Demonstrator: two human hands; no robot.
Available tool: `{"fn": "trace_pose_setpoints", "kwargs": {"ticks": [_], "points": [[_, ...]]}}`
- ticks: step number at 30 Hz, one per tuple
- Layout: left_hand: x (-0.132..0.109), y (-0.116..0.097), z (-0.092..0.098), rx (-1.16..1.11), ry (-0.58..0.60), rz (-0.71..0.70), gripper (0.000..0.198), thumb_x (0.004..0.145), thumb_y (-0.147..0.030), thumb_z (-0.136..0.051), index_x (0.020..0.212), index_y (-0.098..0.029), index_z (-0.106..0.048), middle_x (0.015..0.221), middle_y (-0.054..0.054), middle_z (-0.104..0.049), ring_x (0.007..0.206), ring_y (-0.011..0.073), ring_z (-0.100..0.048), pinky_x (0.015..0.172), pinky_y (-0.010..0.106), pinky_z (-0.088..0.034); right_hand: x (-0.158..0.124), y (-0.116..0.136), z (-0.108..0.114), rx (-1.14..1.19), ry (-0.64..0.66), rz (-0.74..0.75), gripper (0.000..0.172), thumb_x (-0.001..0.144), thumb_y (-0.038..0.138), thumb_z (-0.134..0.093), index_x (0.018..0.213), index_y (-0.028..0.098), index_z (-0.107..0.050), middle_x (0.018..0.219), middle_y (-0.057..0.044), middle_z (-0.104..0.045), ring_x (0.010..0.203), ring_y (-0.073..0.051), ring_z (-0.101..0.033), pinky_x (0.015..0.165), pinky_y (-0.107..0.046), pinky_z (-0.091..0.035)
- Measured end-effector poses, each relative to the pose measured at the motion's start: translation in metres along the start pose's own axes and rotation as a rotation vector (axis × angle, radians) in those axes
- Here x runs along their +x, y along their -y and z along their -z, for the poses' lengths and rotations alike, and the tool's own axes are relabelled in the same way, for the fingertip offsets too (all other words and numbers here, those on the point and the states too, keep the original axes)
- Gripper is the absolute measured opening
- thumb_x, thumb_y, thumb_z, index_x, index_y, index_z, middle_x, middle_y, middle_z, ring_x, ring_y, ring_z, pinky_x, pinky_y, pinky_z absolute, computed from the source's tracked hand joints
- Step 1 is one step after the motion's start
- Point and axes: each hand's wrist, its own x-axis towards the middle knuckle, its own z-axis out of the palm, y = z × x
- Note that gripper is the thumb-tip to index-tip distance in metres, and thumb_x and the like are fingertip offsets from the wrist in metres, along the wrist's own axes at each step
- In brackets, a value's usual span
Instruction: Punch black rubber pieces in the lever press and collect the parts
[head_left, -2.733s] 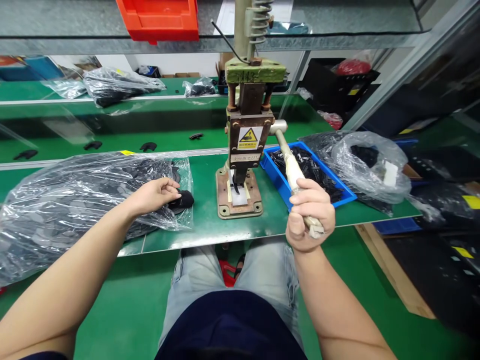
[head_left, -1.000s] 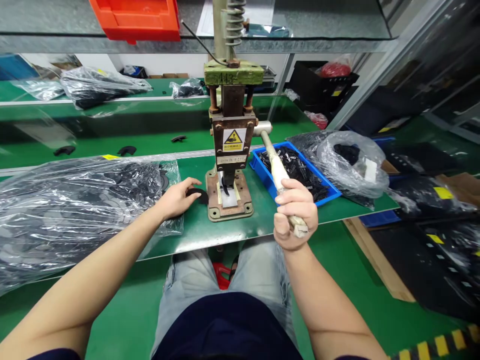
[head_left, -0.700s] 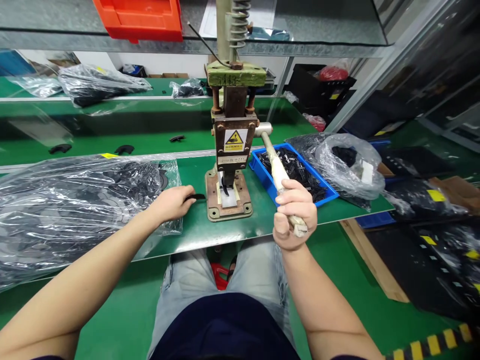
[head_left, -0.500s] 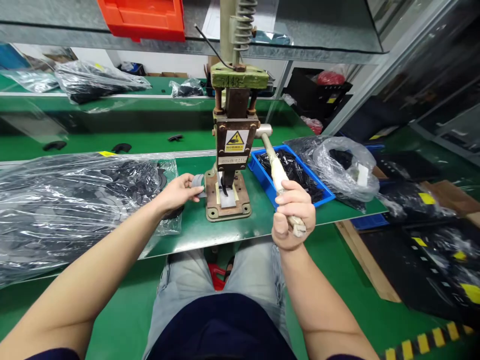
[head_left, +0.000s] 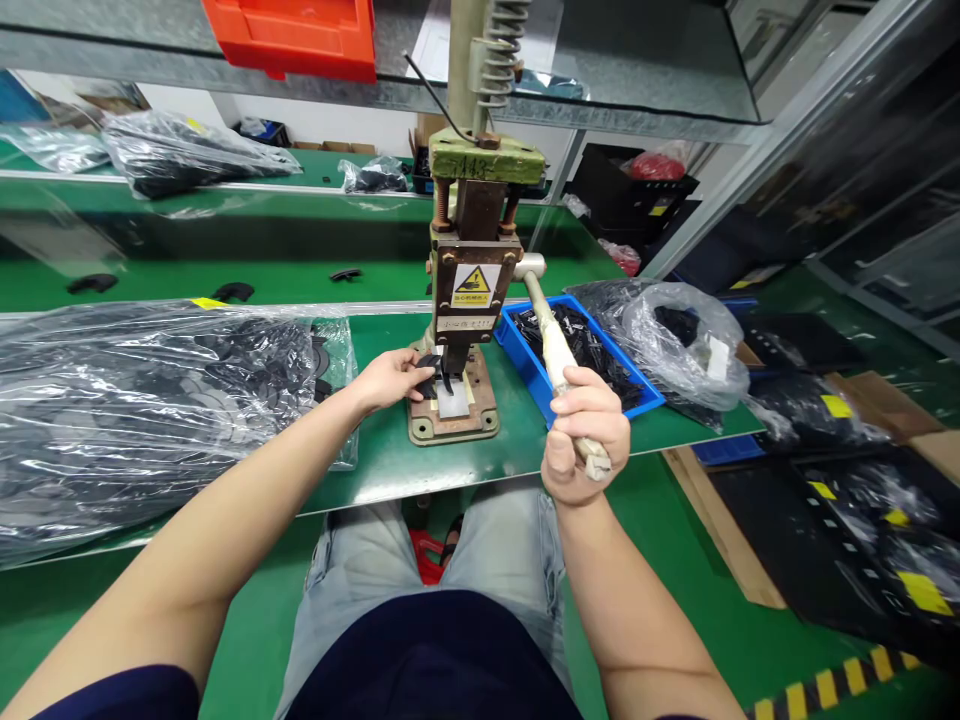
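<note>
A hand press with a rusty base and a yellow warning label stands on the green table. My left hand pinches a small black curved part and holds it at the left side of the press base, just under the ram. My right hand is wrapped round the pale lever handle that slopes down from the press toward me.
A big clear bag of black parts lies left of the press. A blue tray of black pieces and another plastic bag sit to the right. An orange bin stands on the shelf above. Loose black parts lie on the conveyor behind.
My left hand took a black part from the bag's mouth and carried it right, onto the press base under the ram. My right hand kept its grip on the lever.
</note>
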Motion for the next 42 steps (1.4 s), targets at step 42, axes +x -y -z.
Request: {"fn": "trace_pose_setpoints", "kwargs": {"ticks": [42], "points": [[0.004, -0.021, -0.006, -0.067, 0.09, 0.366, 0.028, 0.089, -0.031, -0.088, 0.099, -0.016, -0.066, 0.065, 0.003, -0.072, 0.051, 0.0156, -0.072, 0.053, 0.022, -0.061, 0.102, 0.004, -0.024, 0.116, -0.03, 0.016, 0.035, 0.098, 0.053, -0.065, 0.126, 0.032, -0.061, 0.106, -0.003, -0.061, 0.111, -0.023, -0.07, 0.11, -0.055, -0.061]]}}
